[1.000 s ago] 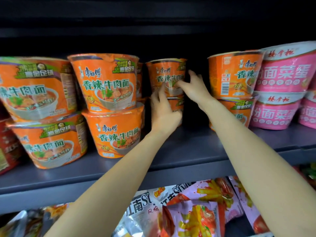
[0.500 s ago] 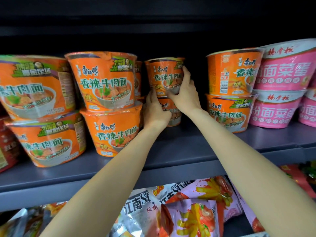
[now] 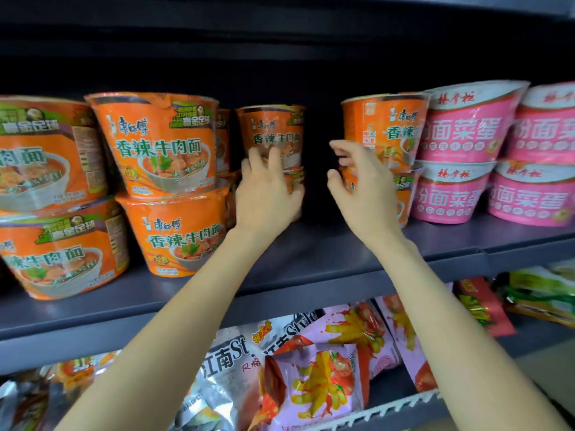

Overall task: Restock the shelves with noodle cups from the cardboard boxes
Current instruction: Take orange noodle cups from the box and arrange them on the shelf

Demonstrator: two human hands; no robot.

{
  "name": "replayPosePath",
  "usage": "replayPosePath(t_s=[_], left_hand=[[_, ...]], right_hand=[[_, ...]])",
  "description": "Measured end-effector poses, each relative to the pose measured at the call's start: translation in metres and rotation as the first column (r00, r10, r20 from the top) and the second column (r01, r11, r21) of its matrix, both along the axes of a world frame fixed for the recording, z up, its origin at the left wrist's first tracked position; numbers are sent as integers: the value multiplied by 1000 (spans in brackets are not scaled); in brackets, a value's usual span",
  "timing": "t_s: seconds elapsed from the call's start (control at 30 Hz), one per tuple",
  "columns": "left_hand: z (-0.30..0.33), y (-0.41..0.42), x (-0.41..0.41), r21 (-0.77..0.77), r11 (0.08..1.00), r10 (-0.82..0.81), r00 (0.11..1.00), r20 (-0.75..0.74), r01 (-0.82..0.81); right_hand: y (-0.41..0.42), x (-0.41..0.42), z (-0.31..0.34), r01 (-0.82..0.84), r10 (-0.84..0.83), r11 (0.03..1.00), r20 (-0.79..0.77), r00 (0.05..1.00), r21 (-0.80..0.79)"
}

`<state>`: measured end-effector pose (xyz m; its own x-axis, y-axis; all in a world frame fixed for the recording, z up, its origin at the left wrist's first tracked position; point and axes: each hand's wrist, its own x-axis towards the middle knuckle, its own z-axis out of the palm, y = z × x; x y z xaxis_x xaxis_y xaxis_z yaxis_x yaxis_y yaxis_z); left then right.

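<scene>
The orange plastic-wrapped noodle cup stack [image 3: 275,144], two cups high, stands deep on the dark grey metal shelf [image 3: 326,253], set back from the rows on either side. All positions below are given relative to this stack.

Left hand [image 3: 267,194]: rests against the front of the stack at the seam between the upper and lower cup. Its fingers [image 3: 273,157] lie straight up the upper cup's wall, pressing rather than wrapping it.

Right hand [image 3: 364,194]: to the right of the stack, apart from it, in the dark gap before the next orange cup column [image 3: 382,132]. Its fingers are spread wide and loosely bent, holding nothing.

Left of the stack, a nearer orange cup column [image 3: 168,181] stands at the shelf front. Far right, pink noodle cups [image 3: 463,157] are stacked two high. Below the shelf lie pink snack bags [image 3: 326,368].

Judged step: seating and squaring the stack. Recommended procedure: keep the left hand's pressure low, near the seam, so the upper cup does not tip backward. Bring the right hand to the opposite flank before sliding. The shrink film probably slips easily, so push slowly and evenly.
</scene>
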<state>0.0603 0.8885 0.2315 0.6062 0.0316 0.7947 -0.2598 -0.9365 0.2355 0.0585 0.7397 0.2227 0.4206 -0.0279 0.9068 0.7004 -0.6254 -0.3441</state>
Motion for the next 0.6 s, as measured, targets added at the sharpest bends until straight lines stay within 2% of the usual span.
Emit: replayPosePath(t_s=[0.07,0.1,0.17,0.23,0.3,0.37,0.4,0.5,0.6], left_hand=[[4,-14,-8,-65,982,-179,984,0,179],[4,-23,-9,-137,952,-283,957,-54,274],[1,-44,-2,-299,879,-443,869,-220,372],[-2,-63,8,-446,816,-539,762,-358,368],[-2,-77,15,-612,705,-650,670,-358,357],[0,-86,17,-741,576,-738,609,-291,345],[1,-89,16,-758,554,-750,602,-275,345],[-5,-85,4,-686,623,-703,652,-283,374],[-15,-59,-22,-567,689,-656,722,-221,452]], right_hand=[[-36,-10,-14,77,-96,987,132,986,142],[-53,-11,-17,113,-139,973,122,983,203],[-78,-5,-19,179,-166,951,-72,983,253],[-90,5,-18,85,-3,963,-306,952,255],[-91,13,-19,-48,166,957,-404,899,286],[-88,15,-20,-49,148,970,-419,896,238],[-87,15,-20,-37,131,974,-416,900,225],[-83,6,-23,-15,93,983,-428,899,182],[-76,-10,-21,-115,182,979,-463,867,170]])
